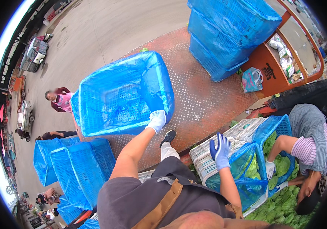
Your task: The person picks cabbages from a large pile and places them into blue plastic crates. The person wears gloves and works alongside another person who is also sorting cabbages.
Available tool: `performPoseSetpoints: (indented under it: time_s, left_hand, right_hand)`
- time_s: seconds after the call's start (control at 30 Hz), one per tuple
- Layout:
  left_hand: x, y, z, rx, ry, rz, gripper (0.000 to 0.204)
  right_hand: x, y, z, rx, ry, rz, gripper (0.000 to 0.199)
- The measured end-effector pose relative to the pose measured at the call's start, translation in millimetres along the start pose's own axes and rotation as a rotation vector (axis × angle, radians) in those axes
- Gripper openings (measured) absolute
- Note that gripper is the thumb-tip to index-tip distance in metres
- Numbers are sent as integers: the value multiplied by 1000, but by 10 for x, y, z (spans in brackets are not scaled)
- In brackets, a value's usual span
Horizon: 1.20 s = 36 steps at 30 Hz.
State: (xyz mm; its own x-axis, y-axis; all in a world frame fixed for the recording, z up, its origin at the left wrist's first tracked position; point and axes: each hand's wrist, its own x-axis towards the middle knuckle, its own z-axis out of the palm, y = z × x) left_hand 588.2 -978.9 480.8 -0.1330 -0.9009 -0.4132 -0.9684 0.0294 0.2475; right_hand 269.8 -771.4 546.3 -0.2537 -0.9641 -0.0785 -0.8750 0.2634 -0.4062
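My left hand (157, 120), in a white glove, is closed on the near right rim of a large blue plastic crate (119, 131) lined with thin blue film. The crate is tilted and its open top faces me. To the right, my right hand (221, 152), in a white and blue glove, has its fingers spread and holds nothing. It is over a white plastic crate (203, 162), beside a blue bag liner (253, 191) with green leafy vegetables in it; whether it touches the crate I cannot tell.
Stacked film-wrapped blue crates (220, 42) stand at the far right, more blue crates (76, 164) at the left. A co-worker (308, 141) bends over lettuce (283, 166) at the right. The reddish metal platform (194, 103) has an orange rail frame (316, 45) and a bag (252, 80).
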Motion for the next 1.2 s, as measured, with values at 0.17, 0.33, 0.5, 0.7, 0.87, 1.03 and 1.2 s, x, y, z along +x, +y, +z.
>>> performPoseSetpoints:
  time_s: [0.17,0.33,0.5,0.7,0.87,1.03,1.2]
  left_hand:
    - [-233,10,-180,-88,32,-1,45]
    - [-338,71,-331,-60,-137,137,37]
    - [-1048,-1394,-969,-407,508,80,66]
    - [-1323,-4173,-400,-2009,512,-975,76]
    - [-1036,-4635,-96,-1983,385,-914,63]
    - [-817,-4095,-53,-1969,91,-165,56]
    - [-842,-2569,-1142,-1916,-344,-47,44]
  right_hand:
    - [1439,-1684,452,367,-171,-129,97]
    - [2244,-2601,1389,458,-387,221,71]
    - [1993,-2614,1684,357,-487,85,35]
    - [2112,-3003,1012,337,-363,-56,31]
    - [2116,-3282,117,184,-326,-232,26]
    - [1631,-2684,-1304,67,-97,-232,33]
    - [412,-1542,-2469,90,206,-74,42]
